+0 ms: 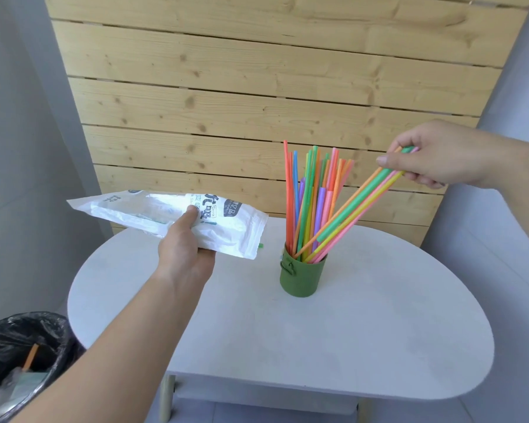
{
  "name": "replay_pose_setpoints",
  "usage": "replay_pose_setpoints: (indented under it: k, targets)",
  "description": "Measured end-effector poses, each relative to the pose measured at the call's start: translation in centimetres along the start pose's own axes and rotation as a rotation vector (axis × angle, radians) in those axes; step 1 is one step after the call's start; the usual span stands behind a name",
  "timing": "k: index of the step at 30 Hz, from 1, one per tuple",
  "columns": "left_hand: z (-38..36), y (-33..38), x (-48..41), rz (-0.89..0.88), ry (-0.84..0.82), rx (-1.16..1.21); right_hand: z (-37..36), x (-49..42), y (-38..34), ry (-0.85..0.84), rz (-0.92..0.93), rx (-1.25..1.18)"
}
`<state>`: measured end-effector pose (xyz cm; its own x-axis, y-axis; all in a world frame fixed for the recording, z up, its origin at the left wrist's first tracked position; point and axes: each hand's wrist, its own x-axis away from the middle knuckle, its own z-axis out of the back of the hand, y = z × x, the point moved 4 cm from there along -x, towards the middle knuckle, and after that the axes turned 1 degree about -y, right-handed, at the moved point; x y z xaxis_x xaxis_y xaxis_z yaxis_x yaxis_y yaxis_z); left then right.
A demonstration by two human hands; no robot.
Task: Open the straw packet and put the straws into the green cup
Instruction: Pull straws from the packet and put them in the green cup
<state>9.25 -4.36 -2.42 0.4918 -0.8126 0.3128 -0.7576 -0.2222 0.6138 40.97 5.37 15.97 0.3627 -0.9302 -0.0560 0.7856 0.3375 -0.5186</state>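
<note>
The green cup stands upright on the white table, packed with several coloured straws that stick up out of it. My right hand pinches the top ends of a small slanted bunch of straws; their lower ends sit inside the cup. My left hand grips the white straw packet from below and holds it level above the table's left side, to the left of the cup. A green bit shows at the packet's right end.
A bin lined with a black bag stands at the lower left beside the table, with an orange straw and plastic wrapping inside. A wooden slatted panel leans against the wall behind the table.
</note>
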Motion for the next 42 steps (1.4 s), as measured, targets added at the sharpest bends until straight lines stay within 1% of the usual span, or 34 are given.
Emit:
replay_pose_setpoints:
  k: [4, 8, 14, 17, 21, 25, 35, 42]
  targets:
    - [0.1, 0.3, -0.1, -0.005, -0.007, 0.005, -1.2, -2.3, -2.1, -0.064, 0.032, 0.097]
    - [0.3, 0.5, -0.3, -0.008, -0.009, 0.005, -2.6, -4.7, -3.5, -0.089, 0.062, 0.139]
    - [0.5, 0.7, -0.4, -0.007, 0.004, 0.002, -4.4, -6.5, -4.7, -0.025, 0.114, 0.264]
    - [0.5, 0.8, -0.4, -0.008, 0.001, 0.008, -5.2, -7.3, -4.8, 0.043, 0.133, 0.325]
    - [0.3, 0.7, -0.3, -0.006, 0.003, 0.015, -5.8, -7.4, -5.0, 0.165, 0.155, 0.269]
    - [0.3, 0.6, -0.3, 0.0, 0.0, 0.016, -6.5, -7.2, -4.9, 0.241, 0.163, 0.22]
    - [0.3, 0.5, -0.6, 0.0, 0.004, 0.013, -7.8, -6.6, -5.2, 0.287, 0.202, 0.227]
    - [0.4, 0.6, -0.7, -0.007, 0.004, 0.013, -7.9, -5.6, -5.0, 0.36, 0.201, 0.11]
